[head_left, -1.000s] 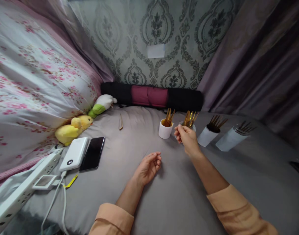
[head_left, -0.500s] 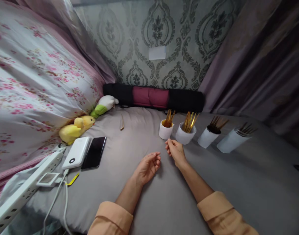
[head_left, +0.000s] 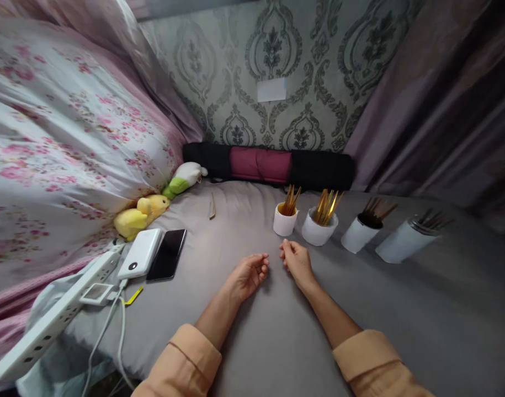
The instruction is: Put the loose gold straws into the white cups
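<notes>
My left hand (head_left: pixel 250 275) hovers above the grey sheet with its palm turned inward. Its fingers are loosely curled and apart from the thumb, and nothing shows in them. To its right, my right hand (head_left: pixel 297 262) has its fingers folded in against the thumb, with no object visible. It is just in front of a short white cup (head_left: pixel 285 225) and does not appear to touch it. That cup and a wider white cup (head_left: pixel 318 232) beside it hold slim, pointed gold pieces (head_left: pixel 327 207). A similar thin, bent gold piece (head_left: pixel 212 208) lies alone at the back left.
Two tilted white cylinders, one nearer (head_left: pixel 359 236) and one farther right (head_left: pixel 405 242), hold darker thin sticks. Left are a power bank (head_left: pixel 141 251), black phone (head_left: pixel 168 253), power strip (head_left: pixel 56 322), cables and plush toys (head_left: pixel 140 215). A black-and-maroon roll (head_left: pixel 260 164) lies along the wall.
The view has turned slightly left, so the surroundings sit further right in the picture. My hands have barely moved, with my right hand drawn back a little from the cups.
</notes>
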Motion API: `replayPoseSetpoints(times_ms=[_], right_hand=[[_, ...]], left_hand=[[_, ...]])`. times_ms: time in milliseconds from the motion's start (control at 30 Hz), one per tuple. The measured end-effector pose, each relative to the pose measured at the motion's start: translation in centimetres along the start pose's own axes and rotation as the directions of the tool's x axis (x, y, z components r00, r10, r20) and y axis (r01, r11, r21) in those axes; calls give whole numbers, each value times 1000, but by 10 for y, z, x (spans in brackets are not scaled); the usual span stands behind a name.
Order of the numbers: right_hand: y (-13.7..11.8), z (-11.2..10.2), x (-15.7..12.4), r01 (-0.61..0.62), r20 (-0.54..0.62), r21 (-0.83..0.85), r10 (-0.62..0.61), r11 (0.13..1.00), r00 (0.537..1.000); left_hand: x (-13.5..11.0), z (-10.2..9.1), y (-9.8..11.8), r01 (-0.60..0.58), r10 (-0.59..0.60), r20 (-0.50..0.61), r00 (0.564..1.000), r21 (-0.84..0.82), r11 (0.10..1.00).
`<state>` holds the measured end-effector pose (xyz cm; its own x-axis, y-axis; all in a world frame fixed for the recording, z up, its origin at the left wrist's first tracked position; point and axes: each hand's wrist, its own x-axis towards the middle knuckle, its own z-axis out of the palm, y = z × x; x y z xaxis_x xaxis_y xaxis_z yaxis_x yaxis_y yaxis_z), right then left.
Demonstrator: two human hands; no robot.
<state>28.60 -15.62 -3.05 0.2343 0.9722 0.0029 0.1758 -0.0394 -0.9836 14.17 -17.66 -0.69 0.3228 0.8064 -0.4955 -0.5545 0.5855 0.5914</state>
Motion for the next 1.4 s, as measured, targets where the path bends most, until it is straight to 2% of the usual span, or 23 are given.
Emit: replayPoseSetpoints(times_ms=[167, 367, 633, 867, 1133, 1233, 1400], right_hand=[[0, 0, -1, 25, 10, -42, -25, 999, 1000], [1, -1, 0, 32, 24, -83, -30, 996, 999], [4, 1, 0, 80, 22, -131, -78, 988, 997], [6, 1, 0, 96, 12, -164, -95, 982, 995], [7, 2, 1, 114, 2, -171, -115, 979, 993], [8, 2, 1, 124, -4, -184, -127, 975, 992], [8, 2, 1, 125, -10, -198, -130, 972, 992]], left_hand=[[8, -4, 22, -54, 72, -113, 991, 150, 987], [25, -16, 49, -124, 173, -185, 967, 252, 960], [48, -38, 85, -175, 354, -279, 893, 511, 841], [61, -57, 117, -126, 559, -323, 764, 775, 620], [68, -69, 153, 89, 724, -275, 632, 954, 285], [72, -70, 161, 150, 750, -235, 618, 972, 181], [80, -76, 172, 219, 746, -191, 638, 974, 62]])
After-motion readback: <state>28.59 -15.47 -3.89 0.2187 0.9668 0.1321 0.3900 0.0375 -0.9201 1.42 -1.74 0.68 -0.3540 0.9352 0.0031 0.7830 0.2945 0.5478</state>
